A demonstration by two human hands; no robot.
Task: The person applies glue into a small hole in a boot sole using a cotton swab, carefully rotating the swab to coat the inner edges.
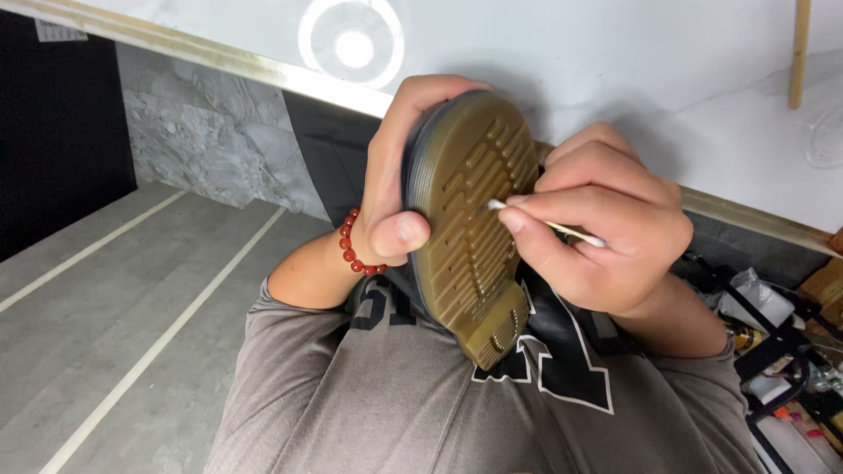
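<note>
**Mia:** What do you see, biggest thing first?

**Tom:** A white table (615,79) at the top, and a grey floor (132,351) with pale lines. Then the person's grey shirt (395,412) with big letters on it.

**Mia:** And the shoe?

**Tom:** The shoe (470,219) is held up in the air in front of the chest, below the table edge. Its brown bumpy bottom faces us.

**Mia:** Who holds it?

**Tom:** The left hand (399,175) is wrapped tight around its side, with the thumb pressed on the edge. There are red beads (356,250) on that wrist.

**Mia:** And the other hand?

**Tom:** The right hand (606,228) is closed, pinching a thin white stick (549,224). The tip of the stick touches a groove near the middle of the bottom.

**Mia:** Is the shoe clean yet?

**Tom:** I think they are partway. The grooves look mostly free of dirt, but I cannot tell which ones are done. The heel end, nearest the shirt, is well apart from the stick.

**Mia:** Anything small?

**Tom:** Some bottles (773,307) in a black rack on the right.
</note>
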